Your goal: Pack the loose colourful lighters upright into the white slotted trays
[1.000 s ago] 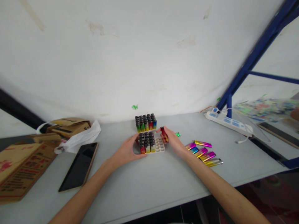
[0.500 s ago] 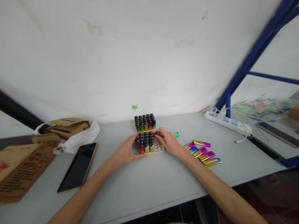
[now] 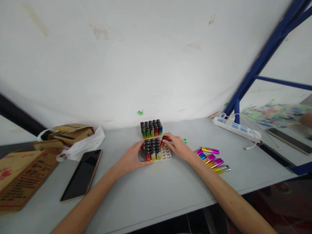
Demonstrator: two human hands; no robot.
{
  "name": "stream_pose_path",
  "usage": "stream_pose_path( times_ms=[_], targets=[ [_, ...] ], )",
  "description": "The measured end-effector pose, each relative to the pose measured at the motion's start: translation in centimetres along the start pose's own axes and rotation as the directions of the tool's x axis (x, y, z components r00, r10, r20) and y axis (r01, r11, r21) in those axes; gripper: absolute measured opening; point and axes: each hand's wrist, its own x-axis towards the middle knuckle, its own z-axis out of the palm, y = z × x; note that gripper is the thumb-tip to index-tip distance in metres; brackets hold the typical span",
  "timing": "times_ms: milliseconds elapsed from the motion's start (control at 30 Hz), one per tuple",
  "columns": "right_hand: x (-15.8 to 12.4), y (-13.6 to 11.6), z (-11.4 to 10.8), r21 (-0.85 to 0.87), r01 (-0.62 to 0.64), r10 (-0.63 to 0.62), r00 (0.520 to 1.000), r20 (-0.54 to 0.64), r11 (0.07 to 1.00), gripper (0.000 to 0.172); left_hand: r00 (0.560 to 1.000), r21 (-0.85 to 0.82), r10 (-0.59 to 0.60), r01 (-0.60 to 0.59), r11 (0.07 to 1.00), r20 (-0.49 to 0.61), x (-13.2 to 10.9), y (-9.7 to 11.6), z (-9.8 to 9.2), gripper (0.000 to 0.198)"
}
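In the head view a white lighter tray (image 3: 166,154) lies on the table, its left columns filled with upright lighters (image 3: 152,150) with black tops. My left hand (image 3: 133,156) curls round the tray's left side, thumb along the front edge and fingers behind. My right hand (image 3: 177,145) pinches a red lighter (image 3: 163,141) by its black top, over the back of the tray beside the filled columns. Pockets at the tray's right show bare. Behind stands a second full block of lighters (image 3: 151,129). Several shiny lighters (image 3: 213,159) lie loose to the right, one green lighter (image 3: 185,141) partly behind my right hand.
On the left are a dark tablet (image 3: 81,175), cardboard boxes (image 3: 26,177) and a white plastic bag (image 3: 84,146). A power strip (image 3: 237,128) with cables lies at the back right, near a blue metal frame (image 3: 258,61). Another person's hand (image 3: 306,120) shows at the right edge.
The red lighter in my right hand has turned from nearly flat to more upright, over the tray's back pockets. My left hand has stayed at the tray's side.
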Motion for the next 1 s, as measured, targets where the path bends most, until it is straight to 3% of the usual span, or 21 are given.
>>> stream_pose_path(
  times_ms=[333, 500, 600, 700, 867, 1000],
  targets=[
    [0.2, 0.3, 0.2, -0.089, 0.060, -0.047, 0.989, 0.142, 0.994, 0.018, 1.000, 0.011, -0.002, 0.002, 1.000, -0.009, -0.1, -0.1, 0.1, 0.085],
    [-0.6, 1.8, -4.8, -0.125, 0.027, -0.024, 0.999, 0.024, 0.992, 0.030, 1.000, 0.009, 0.004, -0.004, 1.000, -0.023, -0.2, -0.2, 0.1, 0.085],
    [-1.5, 3.7, -8.2, -0.223, -0.026, 0.051, 0.993, 0.105, 0.974, 0.025, 1.000, 0.010, 0.002, -0.002, 1.000, -0.023, -0.2, -0.2, 0.2, 0.085],
    [-2.0, 4.9, -9.6, -0.266, -0.072, 0.116, 0.981, 0.154, 0.961, 0.019, 1.000, 0.001, -0.006, 0.006, 1.000, -0.024, -0.2, -0.2, 0.2, 0.088],
    [-2.0, 4.2, -9.2, -0.140, -0.169, 0.173, 0.985, 0.019, 0.976, 0.021, 1.000, -0.002, -0.017, 0.017, 1.000, -0.021, -0.3, -0.2, 0.2, 0.087],
    [-1.3, 3.2, -8.3, 0.150, -0.207, 0.235, 0.952, -0.199, 0.967, 0.037, 1.000, 0.010, -0.003, 0.003, 1.000, -0.018, -0.3, -0.3, 0.2, 0.087]
  ],
)
